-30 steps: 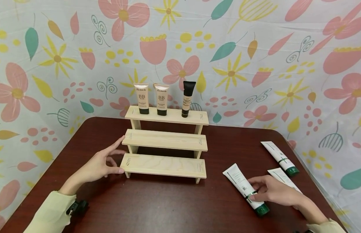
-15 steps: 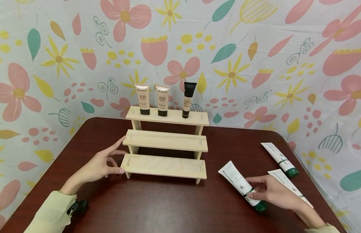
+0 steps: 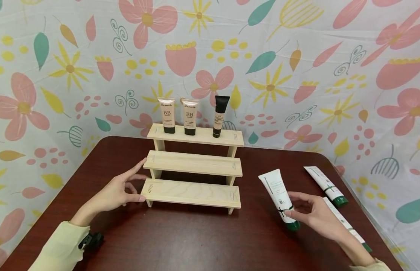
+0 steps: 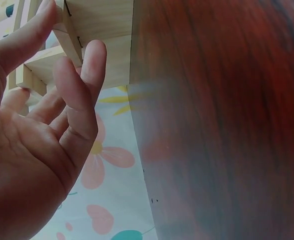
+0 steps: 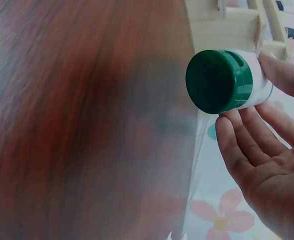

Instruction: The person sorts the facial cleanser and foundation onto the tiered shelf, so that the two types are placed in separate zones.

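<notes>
A three-step wooden display rack (image 3: 191, 192) stands on the dark table. My left hand (image 3: 113, 194) rests at its left side, index fingertip at the middle step and thumb at the lowest step's edge; in the left wrist view the fingers (image 4: 94, 60) look loosely extended. My right hand (image 3: 315, 214) holds a white squeeze tube with a green cap (image 3: 275, 190) near its cap end, between thumb and fingers. The tube leans with its flat end up and left, raised off the table. In the right wrist view its green cap (image 5: 217, 81) faces the camera.
Two more white tubes lie at the right: one farther back (image 3: 325, 184), another (image 3: 347, 222) partly behind my right forearm. On the top step stand two beige BB tubes (image 3: 167, 114) (image 3: 190, 116) and a slimmer black-capped tube (image 3: 219, 118). A floral cloth (image 3: 271, 45) hangs behind the table.
My right hand has lifted the white tube off the table and tipped it more upright, its flat end rising. The left hand keeps its place at the rack.
</notes>
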The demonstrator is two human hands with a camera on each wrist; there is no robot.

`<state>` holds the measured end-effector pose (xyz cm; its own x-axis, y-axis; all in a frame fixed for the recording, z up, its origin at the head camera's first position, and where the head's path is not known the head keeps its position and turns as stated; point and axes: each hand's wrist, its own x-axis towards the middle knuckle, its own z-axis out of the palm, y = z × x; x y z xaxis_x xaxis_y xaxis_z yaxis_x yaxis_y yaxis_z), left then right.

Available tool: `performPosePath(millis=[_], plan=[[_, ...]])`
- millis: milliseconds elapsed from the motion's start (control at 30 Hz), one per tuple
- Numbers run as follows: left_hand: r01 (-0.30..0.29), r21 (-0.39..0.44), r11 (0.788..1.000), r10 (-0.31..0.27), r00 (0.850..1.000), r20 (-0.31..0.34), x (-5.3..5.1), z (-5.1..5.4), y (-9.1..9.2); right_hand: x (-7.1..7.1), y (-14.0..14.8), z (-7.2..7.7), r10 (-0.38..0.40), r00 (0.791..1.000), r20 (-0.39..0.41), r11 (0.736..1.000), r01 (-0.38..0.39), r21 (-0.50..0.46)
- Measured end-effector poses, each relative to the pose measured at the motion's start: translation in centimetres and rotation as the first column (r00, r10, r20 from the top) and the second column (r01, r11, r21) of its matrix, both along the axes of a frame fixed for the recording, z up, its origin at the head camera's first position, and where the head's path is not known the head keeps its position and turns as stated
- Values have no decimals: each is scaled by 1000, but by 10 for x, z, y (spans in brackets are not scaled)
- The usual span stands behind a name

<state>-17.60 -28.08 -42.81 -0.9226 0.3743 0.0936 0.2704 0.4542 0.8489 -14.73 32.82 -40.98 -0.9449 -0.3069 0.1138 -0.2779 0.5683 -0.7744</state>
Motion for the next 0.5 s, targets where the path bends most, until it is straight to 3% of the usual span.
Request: performPosePath(millis=[500], plan=[[-4,-9,1000,4,1000,5,0,1,0,1,-36,18,-74,995,-68,992,67,-104]])
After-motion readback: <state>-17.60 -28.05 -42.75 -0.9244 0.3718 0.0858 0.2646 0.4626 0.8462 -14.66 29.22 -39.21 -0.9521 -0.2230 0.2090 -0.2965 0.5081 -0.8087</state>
